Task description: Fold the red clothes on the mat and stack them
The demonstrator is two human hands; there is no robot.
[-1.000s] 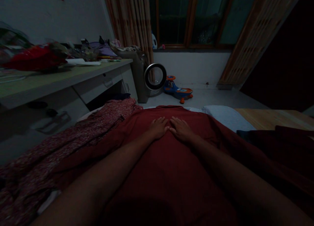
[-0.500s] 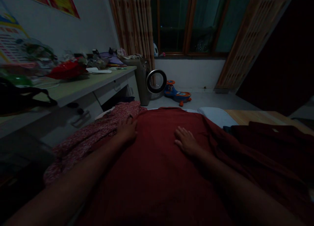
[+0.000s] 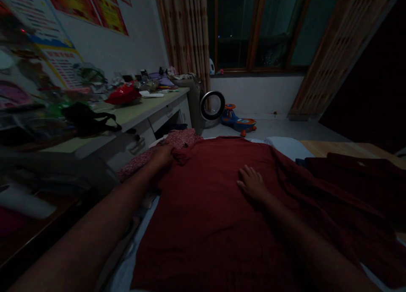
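Garment (image 3: 212,199) bunched at edge in left hand (image 3: 162,156), right hand (image 3: 253,184) spread flat, well apart

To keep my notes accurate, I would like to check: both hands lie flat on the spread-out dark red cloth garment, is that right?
Not quite: in the head view, the left hand is closed on a bunched part of the dark red cloth garment. The right hand does lie flat on it.
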